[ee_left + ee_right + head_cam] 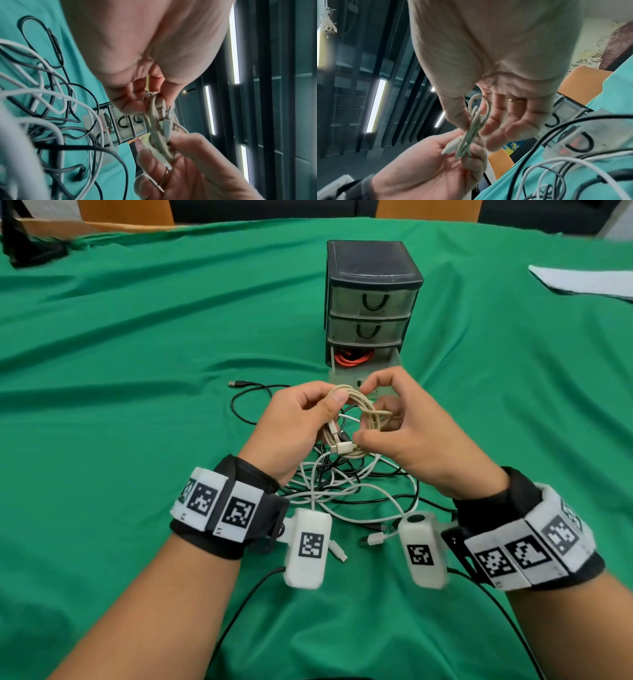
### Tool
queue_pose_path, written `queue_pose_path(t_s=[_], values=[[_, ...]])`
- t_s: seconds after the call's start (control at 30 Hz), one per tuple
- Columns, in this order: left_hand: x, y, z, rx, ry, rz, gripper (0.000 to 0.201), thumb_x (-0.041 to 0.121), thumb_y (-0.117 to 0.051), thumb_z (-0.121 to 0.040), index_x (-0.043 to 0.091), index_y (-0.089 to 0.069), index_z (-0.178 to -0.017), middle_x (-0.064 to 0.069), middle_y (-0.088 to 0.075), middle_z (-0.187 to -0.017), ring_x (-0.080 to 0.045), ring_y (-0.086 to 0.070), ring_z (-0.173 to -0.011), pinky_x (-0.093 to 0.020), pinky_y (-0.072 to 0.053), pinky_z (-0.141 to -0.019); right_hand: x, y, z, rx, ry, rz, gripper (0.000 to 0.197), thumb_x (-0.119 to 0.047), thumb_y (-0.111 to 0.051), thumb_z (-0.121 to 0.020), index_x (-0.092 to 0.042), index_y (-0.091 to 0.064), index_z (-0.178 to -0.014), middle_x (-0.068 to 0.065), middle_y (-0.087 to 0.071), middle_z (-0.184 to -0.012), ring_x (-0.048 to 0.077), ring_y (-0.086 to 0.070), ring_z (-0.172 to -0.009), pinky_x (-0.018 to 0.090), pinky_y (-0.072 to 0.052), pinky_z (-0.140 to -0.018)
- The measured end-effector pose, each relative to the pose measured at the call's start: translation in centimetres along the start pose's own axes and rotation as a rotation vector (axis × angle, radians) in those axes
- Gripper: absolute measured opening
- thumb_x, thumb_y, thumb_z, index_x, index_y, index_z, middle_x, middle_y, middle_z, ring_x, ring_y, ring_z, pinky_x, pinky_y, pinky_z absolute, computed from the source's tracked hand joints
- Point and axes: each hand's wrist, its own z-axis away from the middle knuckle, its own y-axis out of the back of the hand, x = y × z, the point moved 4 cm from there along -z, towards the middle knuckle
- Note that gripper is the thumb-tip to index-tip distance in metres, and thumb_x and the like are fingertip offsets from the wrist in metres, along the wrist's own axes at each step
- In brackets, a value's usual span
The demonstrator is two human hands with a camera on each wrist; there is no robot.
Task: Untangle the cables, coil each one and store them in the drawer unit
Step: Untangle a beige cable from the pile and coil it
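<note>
A green cloth (137, 344) covers the table in front of me, a plain ground that makes thin cables easy to pick out. At twelve o'clock stands a small dark drawer unit (371, 299) with three clear drawers; the bottom drawer (363, 368) is pulled out toward me, so a coil can drop straight in, and a coiled orange cable (352, 358) already lies inside. Just below my hands, toward six o'clock, a tangle of black and white cables (346, 491) waits on the cloth, one black plug end trailing out toward ten o'clock. Above that tangle I hold a beige cable (359, 419), wound into loops and lifted clear, I judge, so it cannot snag the others. My left hand (294, 426) pinches the loops between thumb and fingers to stop them springing open. My right hand (407, 433) curls around the far side, thumb under the bundle by its plugs. I can read no brand or lettering; the wrist bands carry only black-and-white square marker patterns.
</note>
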Motion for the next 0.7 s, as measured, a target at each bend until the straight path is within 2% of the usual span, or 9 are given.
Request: queue_pose_path(t_s=[0.13,0.23,0.4,0.5,0.6,0.7], values=[[0.0,0.8,-0.3,0.133,0.021,0.027,0.021,0.017,-0.054,-0.099,0.015,-0.072,-0.088,-0.002,-0.048,-0.068,-0.013,-0.045,-0.060,-0.028,-0.039,-0.059,0.8,-0.1,0.0,0.044,-0.086,-0.092,0.036,-0.012,-0.073,-0.087,-0.023,-0.049,-0.112,0.012,-0.067,-0.087,0.024,-0.068,-0.068,0.035,-0.051,-0.060],[0.1,1.3,-0.4,0.186,0.045,0.051,0.020,0.018,-0.053,-0.100,0.013,-0.070,-0.089,-0.001,-0.050,-0.071,-0.009,-0.048,-0.057,-0.021,-0.044,-0.056,1.2,0.4,-0.1,0.100,-0.120,-0.217,0.030,-0.009,-0.071,-0.088,-0.017,-0.055,-0.112,0.014,-0.070,-0.085,0.023,-0.069,-0.068,0.034,-0.056,-0.062],[-0.5,0.9,-0.3,0.152,0.082,0.083,0.021,0.017,-0.052,-0.100,0.013,-0.069,-0.089,-0.002,-0.055,-0.075,-0.007,-0.056,-0.060,-0.021,-0.052,-0.059,2.0,1.0,-0.4,0.128,-0.192,-0.372,0.017,-0.006,-0.069,-0.088,-0.008,-0.065,-0.104,0.007,-0.072,-0.078,0.020,-0.071,-0.067,0.023,-0.058,-0.062],[-0.6,0.7,-0.5,0.123,0.105,0.103,0.021,0.018,-0.052,-0.101,0.010,-0.068,-0.091,-0.005,-0.058,-0.080,-0.009,-0.059,-0.062,-0.022,-0.054,-0.061,2.6,1.1,-0.5,0.091,-0.259,-0.506,0.015,-0.005,-0.069,-0.085,-0.005,-0.065,-0.099,0.005,-0.072,-0.076,0.018,-0.070,-0.064,0.022,-0.059,-0.063],[-0.3,0.5,-0.8,0.099,0.148,0.115,0.024,0.027,-0.050,-0.102,0.010,-0.066,-0.097,-0.008,-0.063,-0.086,-0.014,-0.062,-0.069,-0.027,-0.057,-0.064,3.1,1.6,-0.7,0.074,-0.292,-0.628,0.021,-0.009,-0.070,-0.077,-0.005,-0.065,-0.097,0.009,-0.073,-0.077,0.017,-0.070,-0.064,0.022,-0.060,-0.066],[0.3,0.3,-1.5,0.094,0.171,0.048,0.031,0.038,-0.044,-0.103,0.014,-0.064,-0.108,-0.005,-0.067,-0.091,-0.017,-0.064,-0.075,-0.031,-0.057,-0.069,3.4,2.4,-1.2,0.104,-0.315,-0.695,0.025,-0.010,-0.071,-0.076,-0.004,-0.066,-0.100,0.011,-0.073,-0.080,0.017,-0.070,-0.066,0.021,-0.060,-0.065]])
